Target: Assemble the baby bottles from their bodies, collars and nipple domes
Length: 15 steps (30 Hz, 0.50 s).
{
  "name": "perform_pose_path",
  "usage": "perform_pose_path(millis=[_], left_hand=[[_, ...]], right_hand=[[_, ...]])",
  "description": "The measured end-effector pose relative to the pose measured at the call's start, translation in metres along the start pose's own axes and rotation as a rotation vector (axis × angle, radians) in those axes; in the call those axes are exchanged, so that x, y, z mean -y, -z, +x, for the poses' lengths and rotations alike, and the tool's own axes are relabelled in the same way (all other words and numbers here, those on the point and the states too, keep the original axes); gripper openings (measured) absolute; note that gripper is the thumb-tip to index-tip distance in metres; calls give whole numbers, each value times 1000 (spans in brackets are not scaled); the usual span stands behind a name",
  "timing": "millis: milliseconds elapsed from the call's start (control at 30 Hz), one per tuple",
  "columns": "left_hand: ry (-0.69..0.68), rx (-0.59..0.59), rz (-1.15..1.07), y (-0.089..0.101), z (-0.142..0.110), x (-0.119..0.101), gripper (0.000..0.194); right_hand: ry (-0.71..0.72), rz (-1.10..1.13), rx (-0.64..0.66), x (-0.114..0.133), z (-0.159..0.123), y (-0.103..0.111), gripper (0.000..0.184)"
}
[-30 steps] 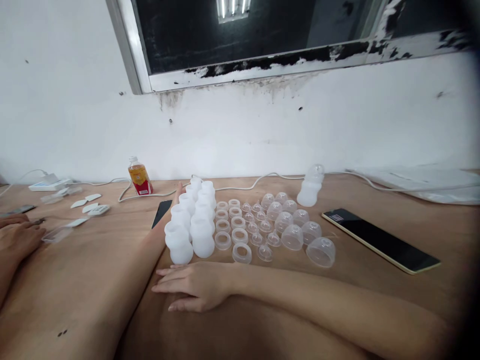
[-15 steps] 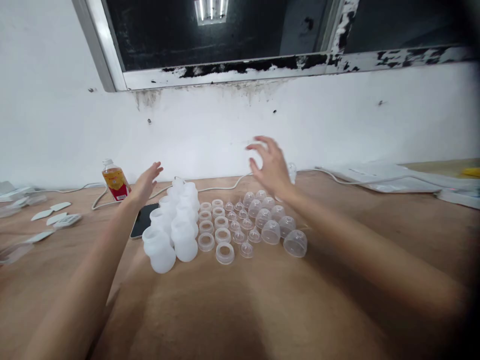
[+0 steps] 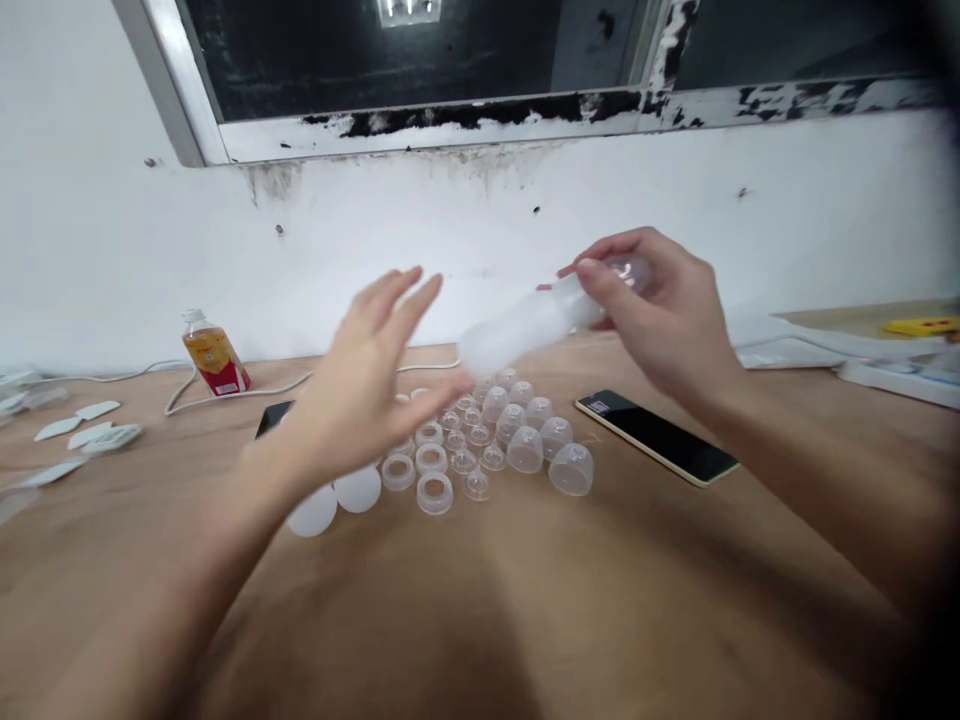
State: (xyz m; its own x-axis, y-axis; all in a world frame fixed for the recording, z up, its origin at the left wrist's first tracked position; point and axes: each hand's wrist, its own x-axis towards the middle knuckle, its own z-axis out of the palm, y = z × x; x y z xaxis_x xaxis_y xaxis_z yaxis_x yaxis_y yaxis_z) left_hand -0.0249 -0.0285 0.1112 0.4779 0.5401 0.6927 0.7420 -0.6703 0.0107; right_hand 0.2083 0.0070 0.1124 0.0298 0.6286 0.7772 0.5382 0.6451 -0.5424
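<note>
My right hand point(image 3: 667, 310) grips a white baby bottle point(image 3: 510, 335) by its clear-capped end, holding it tilted above the table with its base toward the left. My left hand point(image 3: 367, 370) is raised beside that base, fingers apart and holding nothing; whether its thumb touches the bottle I cannot tell. Behind my left hand and forearm, the white bottle bodies point(image 3: 358, 489) are mostly hidden. To their right stand rows of clear screw rings point(image 3: 434, 493), then clear nipples point(image 3: 476, 486), then clear dome caps point(image 3: 571, 469).
A phone point(image 3: 652, 435) lies right of the caps, and another dark phone point(image 3: 271, 418) shows partly behind my left forearm. A drink bottle point(image 3: 216, 355), a white cable point(image 3: 176, 400) and white flat pieces point(image 3: 112, 438) are at left. White packaging point(image 3: 787, 345) lies at the back right.
My right hand has taken hold of the assembled bottle at the back and lifted it toward me. My left hand has moved right from beside the drink bottle toward the held bottle.
</note>
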Motion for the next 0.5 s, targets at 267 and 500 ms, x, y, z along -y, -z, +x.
perform_pose_path(millis=[267,500], left_hand=[[58,421,-283,-19,-28,-34,48],[464,891,-777,23,-45,-23,27]], right_hand=[[-187,408,255,38,-73,-4,11],[-136,413,-75,23,-68,30,5]])
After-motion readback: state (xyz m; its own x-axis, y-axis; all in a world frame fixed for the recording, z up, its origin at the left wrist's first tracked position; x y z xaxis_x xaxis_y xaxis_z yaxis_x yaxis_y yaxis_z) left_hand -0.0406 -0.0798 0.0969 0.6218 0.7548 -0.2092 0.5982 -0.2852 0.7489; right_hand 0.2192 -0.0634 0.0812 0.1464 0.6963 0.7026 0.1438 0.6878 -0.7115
